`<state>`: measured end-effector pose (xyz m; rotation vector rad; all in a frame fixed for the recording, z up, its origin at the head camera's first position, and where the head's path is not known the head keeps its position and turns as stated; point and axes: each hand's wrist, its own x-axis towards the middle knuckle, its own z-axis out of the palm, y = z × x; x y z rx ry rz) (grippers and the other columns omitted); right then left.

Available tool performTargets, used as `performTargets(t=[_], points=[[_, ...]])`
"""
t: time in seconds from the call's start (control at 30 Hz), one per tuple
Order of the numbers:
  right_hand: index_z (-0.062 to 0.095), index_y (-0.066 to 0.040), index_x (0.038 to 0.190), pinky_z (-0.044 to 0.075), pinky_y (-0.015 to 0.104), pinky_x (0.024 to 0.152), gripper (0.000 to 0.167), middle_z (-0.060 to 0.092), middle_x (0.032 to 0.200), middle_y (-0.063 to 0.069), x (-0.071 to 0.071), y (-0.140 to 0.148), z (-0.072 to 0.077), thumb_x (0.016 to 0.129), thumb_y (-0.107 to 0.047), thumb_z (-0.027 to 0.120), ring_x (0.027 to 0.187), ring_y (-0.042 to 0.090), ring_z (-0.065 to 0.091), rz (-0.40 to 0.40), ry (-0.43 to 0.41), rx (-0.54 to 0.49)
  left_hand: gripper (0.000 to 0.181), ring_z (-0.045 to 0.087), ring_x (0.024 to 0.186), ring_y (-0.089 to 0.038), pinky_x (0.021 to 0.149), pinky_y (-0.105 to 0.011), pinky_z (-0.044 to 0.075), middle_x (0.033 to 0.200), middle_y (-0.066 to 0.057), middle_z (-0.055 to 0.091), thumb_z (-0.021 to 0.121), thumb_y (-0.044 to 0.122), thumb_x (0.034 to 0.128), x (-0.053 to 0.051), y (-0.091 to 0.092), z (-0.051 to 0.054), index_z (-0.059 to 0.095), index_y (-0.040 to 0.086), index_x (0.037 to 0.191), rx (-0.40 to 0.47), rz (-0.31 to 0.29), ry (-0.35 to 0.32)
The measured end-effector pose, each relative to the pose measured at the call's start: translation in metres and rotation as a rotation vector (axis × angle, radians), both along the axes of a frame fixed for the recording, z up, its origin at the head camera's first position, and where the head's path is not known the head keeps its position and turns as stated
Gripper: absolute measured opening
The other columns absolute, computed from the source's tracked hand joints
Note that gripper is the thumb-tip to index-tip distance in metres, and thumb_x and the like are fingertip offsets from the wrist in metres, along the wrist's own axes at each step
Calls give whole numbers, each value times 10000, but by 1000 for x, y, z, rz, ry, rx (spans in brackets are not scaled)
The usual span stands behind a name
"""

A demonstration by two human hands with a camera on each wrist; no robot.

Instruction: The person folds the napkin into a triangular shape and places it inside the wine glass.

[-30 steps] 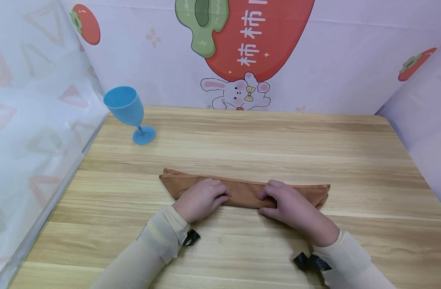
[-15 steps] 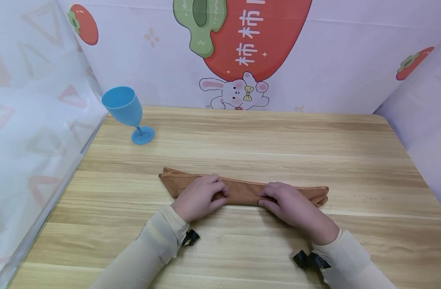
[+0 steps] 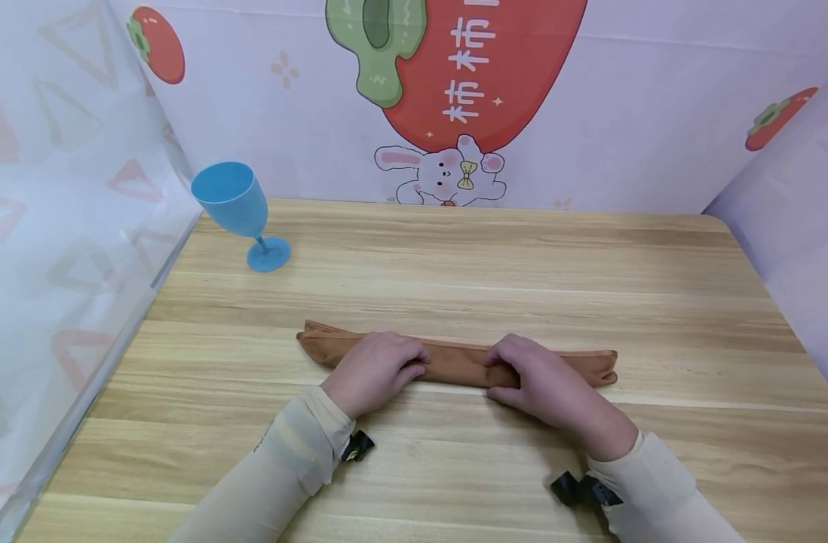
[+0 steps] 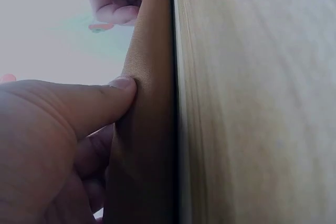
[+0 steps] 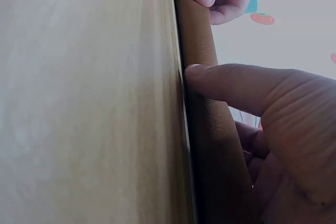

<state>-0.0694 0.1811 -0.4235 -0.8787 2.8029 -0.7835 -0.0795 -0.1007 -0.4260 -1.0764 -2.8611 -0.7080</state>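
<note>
A brown cloth napkin (image 3: 455, 363), folded and rolled into a long narrow band, lies crosswise on the wooden table. My left hand (image 3: 376, 373) grips it left of the middle; in the left wrist view the thumb (image 4: 123, 85) presses the near face of the cloth (image 4: 149, 114) with fingers behind. Right of the middle, my right hand (image 3: 543, 381) holds it too. The right wrist view has that thumb (image 5: 205, 74) low on the roll (image 5: 212, 135), by the table, fingers on the far side. Both napkin ends stick out past the hands, showing layered corners.
A blue plastic goblet (image 3: 234, 200) stands at the table's back left. The wooden table (image 3: 495, 264) borders a printed cloth backdrop (image 3: 305, 121) behind, with a white sheet (image 3: 81, 249) on the left side. Small black wrist cameras (image 3: 357, 446) sit at both cuffs.
The napkin's near edge has turned over, making the band narrower and rounder; its left end has gone from a flat pointed flap to a curled one. Both hands keep nearly the same places.
</note>
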Motion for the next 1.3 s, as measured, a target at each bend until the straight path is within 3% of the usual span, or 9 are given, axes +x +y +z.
performTargets(t=[0.17, 0.37, 0.47, 0.63, 0.73, 1.0, 1.3], points=[[692, -197, 1014, 508, 319, 780, 265, 583, 977, -114, 1, 0, -1, 810, -162, 857, 881, 65, 542, 23, 31, -13, 103, 589, 749, -82, 750, -355, 508, 818, 125, 632, 716, 191, 943, 1, 2, 0, 621, 221, 918, 20, 25, -30], [719, -194, 1006, 518, 352, 804, 140, 616, 937, -127, 0, 0, -1, 885, -164, 785, 900, 75, 582, 6, 27, 3, 36, 595, 839, -108, 765, -323, 508, 921, 88, 625, 736, 204, 928, 2, 0, 0, 703, 196, 942, -1, 26, 8], [716, -184, 1027, 525, 376, 822, 133, 653, 960, -112, 0, 0, 0, 904, -158, 762, 916, 89, 610, -13, 4, 4, 105, 596, 891, -133, 780, -333, 497, 967, 79, 630, 771, 263, 900, 2, -1, 0, 742, 197, 977, -22, 36, 13], [686, -196, 1028, 521, 381, 811, 132, 661, 978, -102, -2, 0, 1, 921, -142, 741, 907, 88, 602, -25, -31, -8, 92, 616, 897, -142, 794, -369, 500, 944, 97, 673, 751, 263, 917, 2, -2, 0, 753, 212, 993, -32, 38, 16], [696, -188, 1011, 527, 363, 799, 120, 645, 976, -105, -2, 0, 0, 918, -129, 744, 900, 73, 597, -13, -10, -23, 53, 636, 886, -126, 785, -371, 509, 931, 106, 696, 725, 240, 938, 1, -1, -1, 745, 221, 983, -21, 36, 21], [748, -180, 1006, 508, 286, 743, 143, 591, 950, -127, -2, 1, 0, 873, -168, 800, 843, 44, 547, 31, 1, -47, 65, 631, 739, -55, 794, -362, 533, 916, 124, 728, 676, 174, 970, 2, 0, -2, 709, 229, 977, 12, 46, -46], [700, -211, 999, 517, 310, 779, 189, 602, 961, -127, -2, 2, 0, 859, -155, 813, 869, 54, 562, 74, -33, -55, 34, 567, 693, -40, 679, -290, 502, 844, 133, 658, 692, 199, 950, 2, 0, -3, 682, 223, 928, 20, -9, -48]])
